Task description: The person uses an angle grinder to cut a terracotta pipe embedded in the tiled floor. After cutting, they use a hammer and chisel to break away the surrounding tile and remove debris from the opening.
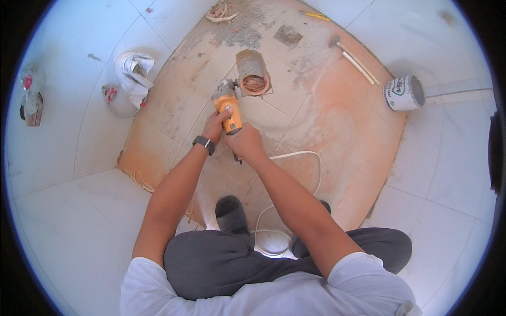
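Both my hands are closed around an orange angle grinder [231,111]. My left hand [214,125], with a dark watch at the wrist, wraps its body from the left. At the rear end, my right hand [247,140] grips the handle. The grinder's metal head points away from me, just left of a round pipe opening [255,85] in the tiled floor; whether the disc touches its rim I cannot tell. Reddish-brown material lies inside the opening. A white cord [320,174] loops over the floor to the right of my right forearm.
A white paint bucket [401,94] lies on its side at the right. Near it rests a long-handled tool [358,66]. Rubble [245,36] and a square recess [288,36] are at the far side. White cloth [134,76] lies left. My feet are close below.
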### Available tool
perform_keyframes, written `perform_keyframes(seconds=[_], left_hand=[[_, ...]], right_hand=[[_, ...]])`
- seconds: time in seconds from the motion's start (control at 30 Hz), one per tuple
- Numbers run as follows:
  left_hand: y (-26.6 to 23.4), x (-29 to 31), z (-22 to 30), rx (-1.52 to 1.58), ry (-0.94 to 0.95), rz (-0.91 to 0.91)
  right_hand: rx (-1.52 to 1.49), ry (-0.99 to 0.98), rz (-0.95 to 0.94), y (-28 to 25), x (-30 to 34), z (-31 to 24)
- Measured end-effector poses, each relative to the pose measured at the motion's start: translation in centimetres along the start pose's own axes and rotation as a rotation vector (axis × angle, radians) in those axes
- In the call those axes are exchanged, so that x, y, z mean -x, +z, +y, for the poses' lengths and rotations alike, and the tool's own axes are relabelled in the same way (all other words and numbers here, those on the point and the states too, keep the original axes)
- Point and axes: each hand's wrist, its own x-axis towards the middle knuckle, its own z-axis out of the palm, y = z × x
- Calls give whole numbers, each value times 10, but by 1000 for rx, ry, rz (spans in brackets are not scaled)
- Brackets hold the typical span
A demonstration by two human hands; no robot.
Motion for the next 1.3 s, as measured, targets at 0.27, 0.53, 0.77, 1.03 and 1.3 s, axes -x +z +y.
perform_keyframes(seconds=[0.27,0.53,0.77,1.03,1.3], left_hand=[[39,21,-9,235,-232,96],[23,14,12,463,-231,165],[6,14,20,531,-124,260],[-5,21,10,507,-129,373],[-23,32,2,520,-190,205]], right_hand=[[135,-64,18,-8,10,22],[-22,-467,-374,-46,9,50],[75,-536,-476,-48,-5,50],[-10,-456,-585,-43,-20,43],[-238,-90,-760,-11,-29,13]])
